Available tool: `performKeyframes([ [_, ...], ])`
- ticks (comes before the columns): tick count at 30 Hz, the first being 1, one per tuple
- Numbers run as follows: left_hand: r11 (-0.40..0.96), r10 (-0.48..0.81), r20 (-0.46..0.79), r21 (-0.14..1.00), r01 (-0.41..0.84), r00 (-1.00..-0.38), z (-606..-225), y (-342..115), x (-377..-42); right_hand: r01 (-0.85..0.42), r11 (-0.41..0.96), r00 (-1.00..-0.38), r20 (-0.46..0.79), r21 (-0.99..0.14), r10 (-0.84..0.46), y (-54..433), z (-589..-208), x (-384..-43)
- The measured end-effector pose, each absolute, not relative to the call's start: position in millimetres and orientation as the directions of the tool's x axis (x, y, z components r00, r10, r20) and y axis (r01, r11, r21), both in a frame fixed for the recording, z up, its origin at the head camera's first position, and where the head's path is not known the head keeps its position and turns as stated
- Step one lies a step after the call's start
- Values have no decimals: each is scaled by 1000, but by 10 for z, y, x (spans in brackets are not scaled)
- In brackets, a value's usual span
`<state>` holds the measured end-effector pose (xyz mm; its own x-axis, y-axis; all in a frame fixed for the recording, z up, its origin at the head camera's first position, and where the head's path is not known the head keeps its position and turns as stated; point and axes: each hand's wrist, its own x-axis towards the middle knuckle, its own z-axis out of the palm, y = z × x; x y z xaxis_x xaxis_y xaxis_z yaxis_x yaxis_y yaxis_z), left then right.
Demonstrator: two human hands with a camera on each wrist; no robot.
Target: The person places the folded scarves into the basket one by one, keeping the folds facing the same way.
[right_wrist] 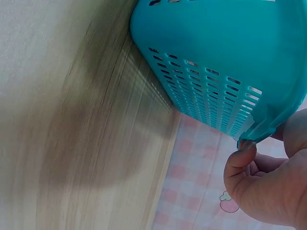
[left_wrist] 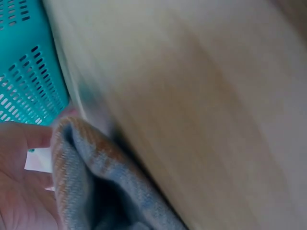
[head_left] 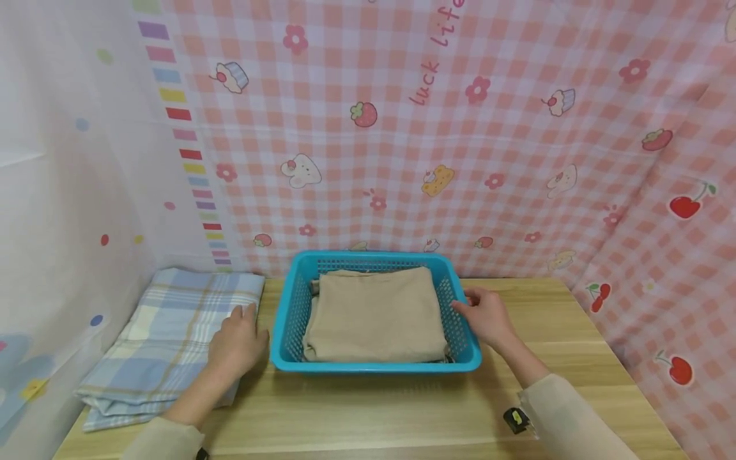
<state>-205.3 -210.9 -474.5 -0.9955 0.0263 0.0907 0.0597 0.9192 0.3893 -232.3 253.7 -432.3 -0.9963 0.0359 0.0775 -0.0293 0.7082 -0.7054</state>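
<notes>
A blue plastic basket (head_left: 376,367) with slotted walls stands at the middle of the table. Folded beige cloth (head_left: 376,316) lies inside it. My right hand (head_left: 487,314) grips the basket's right rim, and in the right wrist view its fingers (right_wrist: 242,165) curl around the rim's edge. To the basket's left lies a folded blue and white plaid cloth (head_left: 167,332). My left hand (head_left: 237,342) rests at this cloth's right edge with relaxed fingers. A thick fold of the plaid cloth (left_wrist: 76,167) hides part of those fingers in the left wrist view.
The wooden table (head_left: 356,415) runs up to a pink checked curtain (head_left: 402,211) at the back. A white curtain (head_left: 69,160) with coloured dots hangs close on the left. More checked fabric (head_left: 678,255) borders the table's right side.
</notes>
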Motion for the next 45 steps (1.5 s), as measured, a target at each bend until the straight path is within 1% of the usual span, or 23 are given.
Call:
performKeyframes([
  [5,937,13,66,348,35,-998,-4739,-2115,-2032,-33,714,-996,85,-699,37,2578,-4324,-2305],
  [11,940,-43,25,340,-32,-999,-4715,-2147,-2004,-34,717,-996,85,-697,36,2649,-4335,-2300],
  [16,941,-42,28,336,-30,-999,-4738,-2180,-2011,-26,719,-996,80,-694,42,2712,-4339,-2296],
  [22,943,-65,30,329,-52,-997,-4788,-2222,-2036,10,712,-997,46,-702,60,2760,-4336,-2281],
  [27,938,-85,-6,337,-82,-996,-4810,-2265,-2056,11,713,-997,44,-701,58,2805,-4334,-2271],
  [34,920,-95,-52,376,-107,-994,-4773,-2304,-2108,5,721,-998,45,-692,49,2901,-4303,-2248],
  [45,940,-86,-89,322,-110,-992,-4779,-2327,-2209,0,716,-997,51,-698,49,3057,-4296,-2235],
])
